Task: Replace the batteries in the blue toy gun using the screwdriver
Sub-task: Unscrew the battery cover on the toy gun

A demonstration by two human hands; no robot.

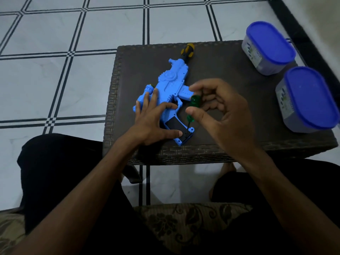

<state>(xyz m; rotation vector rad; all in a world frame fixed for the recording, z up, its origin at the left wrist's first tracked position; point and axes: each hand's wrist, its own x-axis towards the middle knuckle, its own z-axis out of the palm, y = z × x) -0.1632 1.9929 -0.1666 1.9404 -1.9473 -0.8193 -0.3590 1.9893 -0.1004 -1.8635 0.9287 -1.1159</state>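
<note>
The blue toy gun (166, 92) lies flat on the dark woven table (230, 70), muzzle pointing away, grip toward the person, its butt end close to the table's near edge. Left hand (152, 122) is down on it, fingers straight and spread, pressing the body and the grip flat, with the thumb resting on the dark panel of the grip. Right hand (219, 111) has the green-handled screwdriver (191, 111): thumb and forefinger pinch the handle, the other fingers loosely curled behind it. The tool stands tilted, and its thin dark shaft runs down to the base of the grip, tip at the blue lip there; whether it sits in a screw head I can't tell. Beyond the muzzle, a black and yellow part (186, 50) sticks out near the far edge of the table. Off to the right, two lidded containers: the far blue-lidded tub (268, 46) at the back corner, the near blue-lidded tub (311, 100) on the right edge, both well apart from the gun. Bare tabletop lies between the right hand and the tubs. White tiled floor (55, 70) with dark lines surrounds the table.
</note>
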